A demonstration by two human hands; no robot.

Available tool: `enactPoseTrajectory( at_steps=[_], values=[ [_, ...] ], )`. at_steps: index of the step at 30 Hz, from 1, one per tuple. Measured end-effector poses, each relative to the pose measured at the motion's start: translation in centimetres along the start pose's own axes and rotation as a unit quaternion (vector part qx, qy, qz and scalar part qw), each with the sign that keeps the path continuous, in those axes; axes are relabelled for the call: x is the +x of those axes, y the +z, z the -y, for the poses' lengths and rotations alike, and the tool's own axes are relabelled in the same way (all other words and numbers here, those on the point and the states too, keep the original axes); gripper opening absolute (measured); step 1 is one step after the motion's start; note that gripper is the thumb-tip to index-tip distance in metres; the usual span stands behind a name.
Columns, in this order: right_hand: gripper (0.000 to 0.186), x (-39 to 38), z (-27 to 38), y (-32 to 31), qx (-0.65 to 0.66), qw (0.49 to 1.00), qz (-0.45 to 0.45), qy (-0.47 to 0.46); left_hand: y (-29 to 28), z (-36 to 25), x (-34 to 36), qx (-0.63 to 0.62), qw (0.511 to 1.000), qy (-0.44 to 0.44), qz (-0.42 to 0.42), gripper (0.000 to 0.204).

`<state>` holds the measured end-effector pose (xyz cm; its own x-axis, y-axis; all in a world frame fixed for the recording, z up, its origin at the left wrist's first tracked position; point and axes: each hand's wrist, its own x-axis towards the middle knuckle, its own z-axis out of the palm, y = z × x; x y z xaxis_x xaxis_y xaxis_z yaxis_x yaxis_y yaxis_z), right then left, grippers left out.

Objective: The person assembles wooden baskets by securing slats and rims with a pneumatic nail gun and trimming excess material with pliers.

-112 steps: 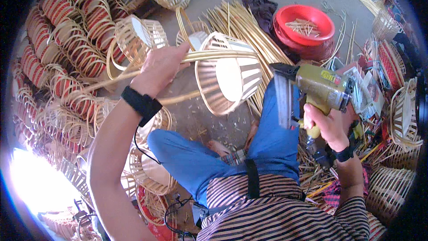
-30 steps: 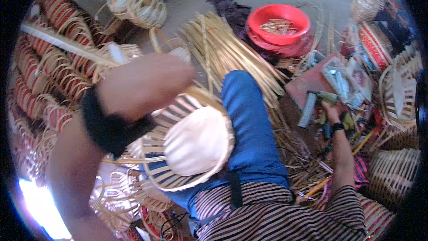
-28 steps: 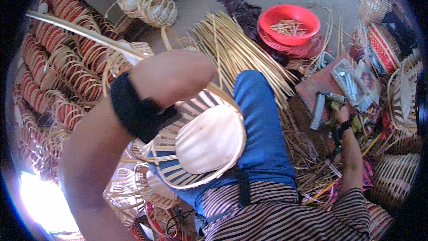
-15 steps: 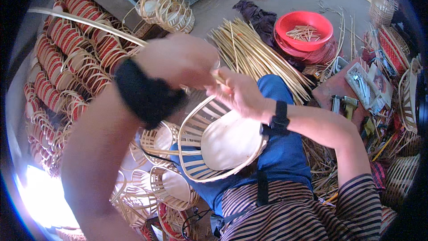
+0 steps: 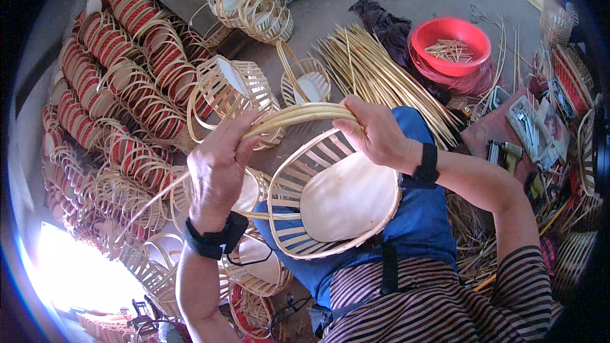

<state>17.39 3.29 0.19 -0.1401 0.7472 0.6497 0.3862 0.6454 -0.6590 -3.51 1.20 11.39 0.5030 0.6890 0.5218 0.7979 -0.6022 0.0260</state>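
Observation:
A slatted oval basket (image 5: 346, 200) with a pale, flat base lies tilted on my lap. Above its far rim arches a bundle of pale cane strips (image 5: 298, 113). My left hand (image 5: 219, 168) is closed round the left end, thumb along the strips. At the other end my right hand (image 5: 381, 132) pinches them. A thin loose strip end (image 5: 152, 206) sticks out to the left from behind my left hand. Paired strips (image 5: 273, 215) pass through the basket's left side; whether they join the arch is hidden.
Stacked red-banded baskets (image 5: 136, 79) fill the left side. More slatted baskets (image 5: 232, 86) stand just beyond my left hand. Ahead lie a heap of canes (image 5: 387, 82) and a red basin (image 5: 451, 32) of short sticks. Tools with a tray (image 5: 527, 124) sit at the right.
My left hand has moved down and left, away from the right hand, so the arched bundle now shows between them. The loose strip end has swung from upper left to lower left.

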Motion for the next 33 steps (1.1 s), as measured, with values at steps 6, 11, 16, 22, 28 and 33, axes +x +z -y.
enactPoseTrajectory(
  at_steps=[6,11,16,22,28,33],
  values=[
    [0.024,-0.1,-0.3,-0.4,0.033,0.999,0.013,0.022,1.5,-0.6,-0.5,0.002,0.999,-0.021,-0.028,0.036],
    [0.03,-1.5,-3.2,-1.2,0.055,0.998,0.007,0.043,3.6,-3.1,0.8,0.082,0.995,0.038,-0.048,0.036],
    [0.045,2.4,-0.6,-2.8,-0.124,0.973,0.058,-0.186,4.7,-4.3,1.6,0.083,0.996,0.032,-0.025,0.036],
    [0.024,2.6,-2.7,-2.9,-0.152,0.972,0.036,-0.176,1.5,-0.9,-0.6,0.047,0.996,0.001,0.072,0.042],
    [0.031,2.5,-1.9,-2.4,-0.137,0.973,0.019,-0.183,2.1,-0.5,-5.0,0.096,0.992,-0.068,-0.039,0.042],
    [0.039,2.0,-1.1,-3.3,-0.038,0.995,0.093,-0.025,2.6,-0.1,-4.8,0.12,0.99,-0.075,-0.026,0.05]
  ],
)
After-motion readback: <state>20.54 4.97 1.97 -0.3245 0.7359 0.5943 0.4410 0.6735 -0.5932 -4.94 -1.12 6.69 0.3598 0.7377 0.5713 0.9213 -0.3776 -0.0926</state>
